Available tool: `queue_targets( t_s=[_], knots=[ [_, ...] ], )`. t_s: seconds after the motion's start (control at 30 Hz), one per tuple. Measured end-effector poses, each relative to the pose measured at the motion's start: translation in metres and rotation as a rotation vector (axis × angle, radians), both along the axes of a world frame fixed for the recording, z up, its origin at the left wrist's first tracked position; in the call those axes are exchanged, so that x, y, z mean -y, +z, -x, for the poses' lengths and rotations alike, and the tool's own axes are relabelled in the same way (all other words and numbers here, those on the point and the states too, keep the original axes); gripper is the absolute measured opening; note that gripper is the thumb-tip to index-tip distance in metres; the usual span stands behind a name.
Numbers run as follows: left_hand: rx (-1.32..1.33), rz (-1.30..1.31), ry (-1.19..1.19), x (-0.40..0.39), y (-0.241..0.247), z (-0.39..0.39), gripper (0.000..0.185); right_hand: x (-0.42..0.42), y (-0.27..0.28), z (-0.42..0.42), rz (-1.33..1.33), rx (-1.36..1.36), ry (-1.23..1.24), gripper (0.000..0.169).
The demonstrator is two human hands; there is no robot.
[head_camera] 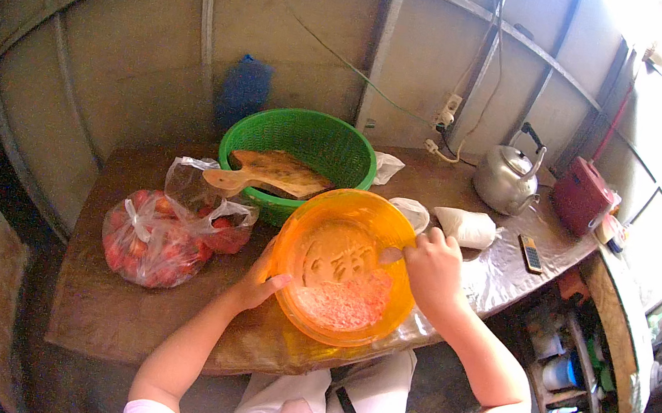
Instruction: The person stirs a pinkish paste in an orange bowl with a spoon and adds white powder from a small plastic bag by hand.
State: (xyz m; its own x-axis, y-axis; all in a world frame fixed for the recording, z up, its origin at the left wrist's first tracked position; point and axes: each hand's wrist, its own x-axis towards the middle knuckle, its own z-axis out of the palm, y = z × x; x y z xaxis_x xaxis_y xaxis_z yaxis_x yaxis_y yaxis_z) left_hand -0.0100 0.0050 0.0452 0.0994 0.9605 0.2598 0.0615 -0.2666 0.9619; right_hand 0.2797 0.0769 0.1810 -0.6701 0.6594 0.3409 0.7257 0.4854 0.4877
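Observation:
An orange plastic bowl [396, 306] stands tilted at the front edge of the table, a pinkish, crumbly mixture [343, 302] gathered on its near side and a thin smear with finger-like marks on its floor. My left hand [261, 282] grips the bowl's left rim, thumb over the edge. At the right rim, my right hand [432, 270] is closed on a spoon, whose small bowl [390, 255] points into the orange bowl; the fingers hide its handle. Behind, a green plastic basket [316, 129] holds a wooden cutting board [275, 174] with its handle over the rim.
Plastic bags of red produce [156, 246] lie left on the table [122, 317]. A bag of white contents [464, 227], a calculator [530, 254], a metal kettle [505, 176] and a dark red container [581, 195] stand or lie right. Shelves [579, 371] hold items below right.

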Motion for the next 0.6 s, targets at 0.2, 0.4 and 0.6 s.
queue_targets(
  t_s=[0.2, 0.4, 0.6],
  knots=[
    [0.006, 0.002, -0.010, 0.003, 0.011, -0.004, 0.087, 0.005, 0.005, 0.007, 0.185, 0.142, 0.025, 0.007],
    [0.033, -0.060, -0.011, 0.002, 0.013, -0.009, 0.091, -0.006, -0.009, -0.008, 0.547, 0.022, 0.005, 0.011],
    [0.024, -0.013, -0.023, 0.000, 0.005, -0.006, 0.087, -0.007, -0.035, -0.003, 0.725, -0.105, 0.004, 0.013]
  ],
)
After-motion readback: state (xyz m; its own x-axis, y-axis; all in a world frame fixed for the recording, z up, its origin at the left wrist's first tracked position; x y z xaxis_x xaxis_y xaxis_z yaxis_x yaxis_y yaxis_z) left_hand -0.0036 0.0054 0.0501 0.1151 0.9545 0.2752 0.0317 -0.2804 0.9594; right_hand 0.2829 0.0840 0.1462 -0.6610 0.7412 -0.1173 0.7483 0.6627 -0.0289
